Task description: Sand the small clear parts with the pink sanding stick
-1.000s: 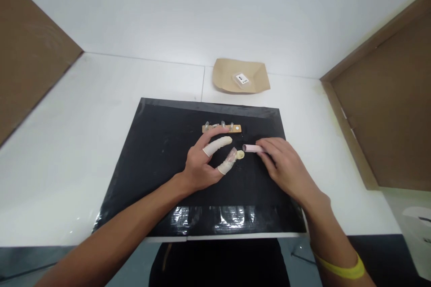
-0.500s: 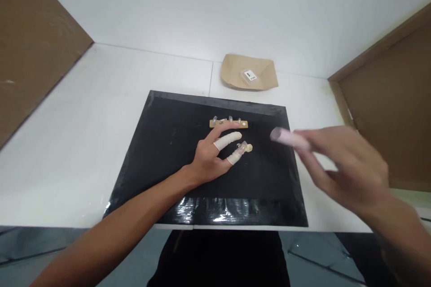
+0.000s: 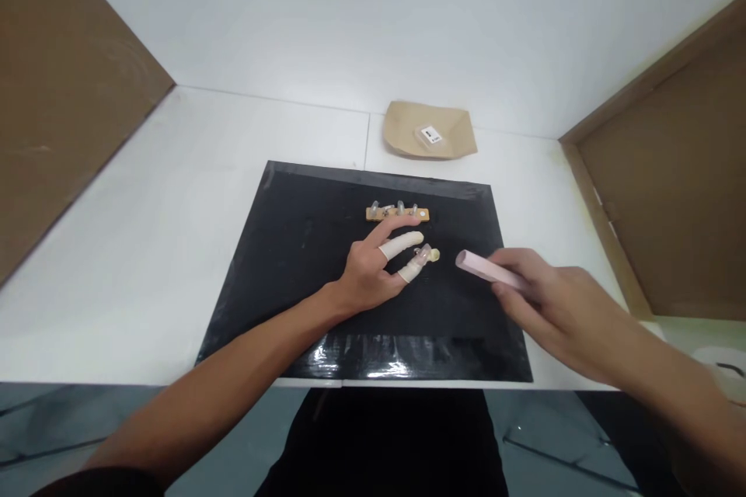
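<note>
My left hand (image 3: 373,272) rests on the black mat (image 3: 308,248) with its fingers spread and white covers on two of them. One fingertip touches the lower edge of a small wooden strip (image 3: 416,214), which carries several clear tip-shaped pieces. Beside the lower covered finger is another clear piece (image 3: 423,252), with a small yellowish blob (image 3: 434,255) at its far end; whether that finger wears or presses the piece, I cannot tell. Over the mat's right edge, my right hand (image 3: 542,291) grips a pale pink tube (image 3: 486,268) that points left.
Behind the mat, a brown paper tray (image 3: 402,128) holds a small clear box with a white label (image 3: 430,135). Brown panels stand at the left (image 3: 70,93) and right (image 3: 670,171) of the white table (image 3: 145,248).
My right hand has moved left and slightly down with the pink tube, closer to my left hand. My left hand keeps its place by the strip. The view has shifted slightly.
</note>
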`<state>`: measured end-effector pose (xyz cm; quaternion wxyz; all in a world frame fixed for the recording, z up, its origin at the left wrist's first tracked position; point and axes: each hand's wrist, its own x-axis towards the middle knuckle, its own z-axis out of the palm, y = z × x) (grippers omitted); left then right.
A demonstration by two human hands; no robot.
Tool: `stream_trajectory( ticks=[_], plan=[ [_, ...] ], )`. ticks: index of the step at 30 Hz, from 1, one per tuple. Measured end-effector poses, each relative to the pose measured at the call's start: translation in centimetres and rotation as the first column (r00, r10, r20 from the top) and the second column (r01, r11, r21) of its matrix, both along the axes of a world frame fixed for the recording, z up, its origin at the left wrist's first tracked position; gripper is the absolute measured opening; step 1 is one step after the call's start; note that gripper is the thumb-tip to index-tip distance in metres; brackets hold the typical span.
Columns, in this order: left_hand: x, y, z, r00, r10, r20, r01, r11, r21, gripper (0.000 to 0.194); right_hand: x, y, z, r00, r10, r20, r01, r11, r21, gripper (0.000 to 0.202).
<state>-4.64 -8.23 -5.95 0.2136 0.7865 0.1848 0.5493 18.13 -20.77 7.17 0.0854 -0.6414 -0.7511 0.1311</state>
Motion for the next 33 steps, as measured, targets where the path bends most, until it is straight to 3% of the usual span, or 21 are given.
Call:
stream_trajectory(
  ticks=[2,6,12,19,25,29,30,33],
  plan=[
    [0.0,0.0,0.0,1.0,0.001,-0.005,-0.001,1.0,0.0,0.022,-1.0,0.3,-0.7,1.0,-0.009,-0.016,0.008,0.996,-0.084,0.022],
    [0.0,0.1,0.0,1.0,0.008,-0.007,-0.008,1.0,-0.011,0.022,-1.8,0.8,-1.3,0.996,0.083,0.027,-0.081,0.994,-0.075,0.034],
    [0.0,0.0,0.0,1.0,0.008,-0.014,-0.008,1.0,-0.019,0.021,-1.5,0.9,-0.8,0.977,0.191,0.094,-0.196,0.98,0.04,0.034],
    [-0.1,0.2,0.0,1.0,0.009,-0.021,-0.009,1.0,0.005,0.024,-1.4,2.5,0.3,0.96,0.133,0.246,-0.186,0.961,0.207,0.035],
    [-0.1,0.3,0.0,1.0,0.004,-0.008,-0.004,1.0,-0.012,0.024,-4.8,1.8,0.4,0.872,0.451,0.189,-0.477,0.869,0.132,0.035],
    [-0.1,0.4,-0.1,1.0,-0.002,0.003,0.002,1.0,0.007,0.027,-4.7,1.6,0.3,0.899,0.257,0.355,-0.382,0.857,0.345,0.028],
    [-0.1,0.4,-0.2,1.0,-0.002,-0.001,0.002,1.0,0.005,0.026,-4.8,1.4,0.1,0.874,0.304,0.38,-0.433,0.842,0.322,0.027],
    [-0.1,0.4,-0.2,1.0,0.004,-0.013,-0.004,1.0,-0.004,0.025,-5.1,0.7,-0.4,0.747,0.612,0.259,-0.645,0.762,0.058,0.024]
  ],
)
